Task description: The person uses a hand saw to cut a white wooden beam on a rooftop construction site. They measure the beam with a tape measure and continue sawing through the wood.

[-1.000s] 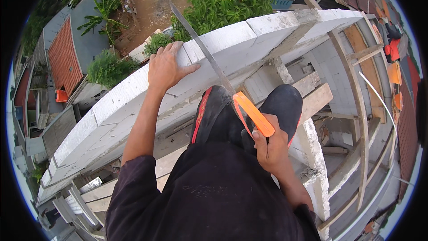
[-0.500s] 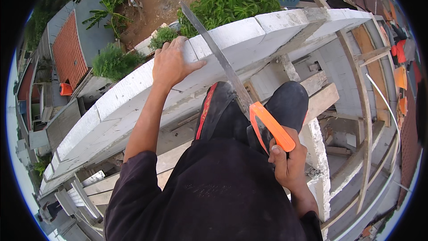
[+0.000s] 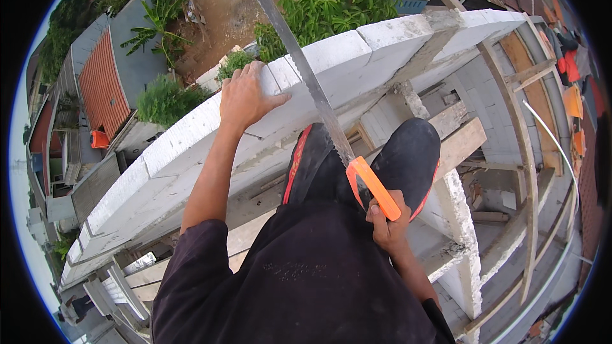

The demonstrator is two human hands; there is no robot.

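My right hand (image 3: 390,222) is wrapped round the orange and black handle of a hand saw (image 3: 307,78). Its long grey toothed blade slants up and left, crossing in front of the top of the white block wall (image 3: 341,54). The blade's tip reaches beyond the wall's far side. Just left of the blade, my left hand (image 3: 247,100) rests over the wall's top edge, fingers over the far side and thumb stretched out along the near face. A vertical joint in the blocks runs between that hand and the blade. Whether the teeth touch the block I cannot tell.
Below my knees lie wooden planks (image 3: 460,143) and a rough concrete beam (image 3: 464,236). Curved-looking timber framing (image 3: 515,134) and a white pipe (image 3: 553,139) stand at the right. Beyond the wall, the ground drops to a dirt yard (image 3: 233,9) with bushes and tiled roofs.
The saw has shifted down and left, with my right hand drawn closer to my body. My left hand stays on the wall; the view has moved slightly.
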